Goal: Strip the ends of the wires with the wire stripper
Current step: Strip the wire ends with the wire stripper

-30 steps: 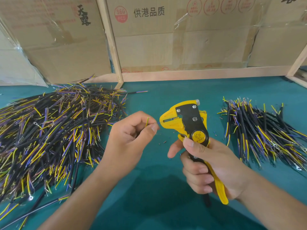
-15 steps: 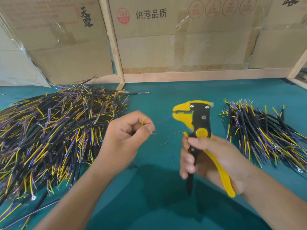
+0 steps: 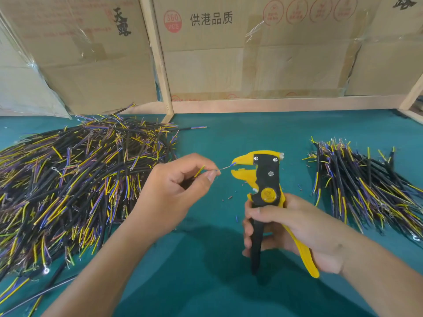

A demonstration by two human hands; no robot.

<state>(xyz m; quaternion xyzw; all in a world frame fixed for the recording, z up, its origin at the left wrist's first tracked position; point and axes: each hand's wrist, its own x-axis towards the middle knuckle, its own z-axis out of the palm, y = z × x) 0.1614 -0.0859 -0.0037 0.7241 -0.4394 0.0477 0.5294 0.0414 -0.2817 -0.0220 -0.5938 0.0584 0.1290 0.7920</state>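
Note:
My left hand (image 3: pixel 176 188) pinches a thin wire (image 3: pixel 225 168) between thumb and forefinger; a yellow strand pokes up beside the finger. The wire's blue tip reaches into the open yellow jaws of the wire stripper (image 3: pixel 266 179). My right hand (image 3: pixel 290 229) grips the stripper's black and yellow handles, holding it upright over the green table (image 3: pixel 229 138), jaws pointing left.
A large heap of black, yellow and blue wires (image 3: pixel 68 186) covers the table's left side. A smaller pile of wires (image 3: pixel 366 186) lies at the right. Cardboard boxes (image 3: pixel 251 53) and a wooden frame (image 3: pixel 160 65) stand along the back. Small insulation scraps (image 3: pixel 230 197) lie near the stripper.
The stripper's jaws have opened and it now stands upright. A blue wire end now sticks out from my left fingers into the jaws; before, only a yellow strand showed there.

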